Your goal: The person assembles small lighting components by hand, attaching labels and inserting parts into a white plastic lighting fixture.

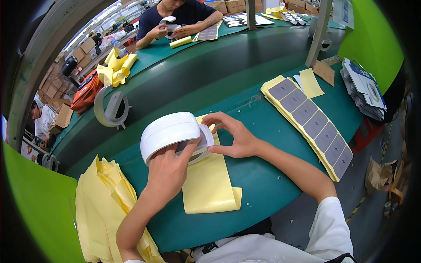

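Observation:
A glossy white curved plastic device (170, 131) with a rounded C-shaped body and a round end is held over the near worktable (258, 188). My left hand (169, 171) grips it from the near side, its fingers reaching into the opening under the curved shell, so the fingertips are partly hidden. With thumb and forefinger spread around the round end, my right hand (237, 136) holds that rim at the device's right side. Beneath the device lies a yellow backing sheet (208, 188), its near right corner folded.
Right of my hands lies a stack of grey square stickers on yellow backing (313, 125). Crumpled yellow sheets (103, 206) hang at the left edge. A similar device (113, 107) stands on the dark green belt (175, 83). Across it, a person (175, 22) handles another. Printed cartons (364, 90) lie far right.

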Demonstrator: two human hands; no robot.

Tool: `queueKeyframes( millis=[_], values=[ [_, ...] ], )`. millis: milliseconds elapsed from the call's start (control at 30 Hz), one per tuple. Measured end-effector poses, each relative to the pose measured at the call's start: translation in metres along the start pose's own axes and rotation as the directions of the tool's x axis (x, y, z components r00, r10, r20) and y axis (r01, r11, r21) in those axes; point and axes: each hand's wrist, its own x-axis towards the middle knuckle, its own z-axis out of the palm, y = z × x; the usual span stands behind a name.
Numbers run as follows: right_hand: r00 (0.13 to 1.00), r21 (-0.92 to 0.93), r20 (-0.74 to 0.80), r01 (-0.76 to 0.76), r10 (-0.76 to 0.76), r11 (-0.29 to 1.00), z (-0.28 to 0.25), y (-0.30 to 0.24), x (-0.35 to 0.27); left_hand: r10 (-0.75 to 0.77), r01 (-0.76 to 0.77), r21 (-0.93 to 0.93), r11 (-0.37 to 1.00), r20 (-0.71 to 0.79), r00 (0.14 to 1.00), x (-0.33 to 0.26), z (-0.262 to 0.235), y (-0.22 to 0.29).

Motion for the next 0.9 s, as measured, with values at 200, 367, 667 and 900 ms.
queueKeyframes(
  millis=[200,367,667,900],
  values=[
    [1.000,-0.011,-0.002,0.001,-0.001,1.000,-0.0010,0.0007,0.0001,0.022,-0.022,0.020,1.000,0.012,1.000,0.0023,0.0012,-0.0011],
    [1.000,0.002,0.005,0.000,0.000,1.000,0.0000,-0.0002,0.0010,-0.020,0.020,0.002,1.000,0.075,0.997,0.0021,0.0022,-0.0025],
    [1.000,0.002,-0.001,0.022,-0.022,1.000,-0.0004,-0.0016,0.0009,0.000,-0.001,0.018,1.000,0.082,0.997,0.0019,0.0049,-0.0041],
    [0.998,-0.017,-0.003,0.056,-0.056,0.998,-0.0006,-0.0010,0.0013,0.015,-0.017,0.022,1.000,0.071,0.997,0.0028,0.0055,-0.0036]
  ],
)
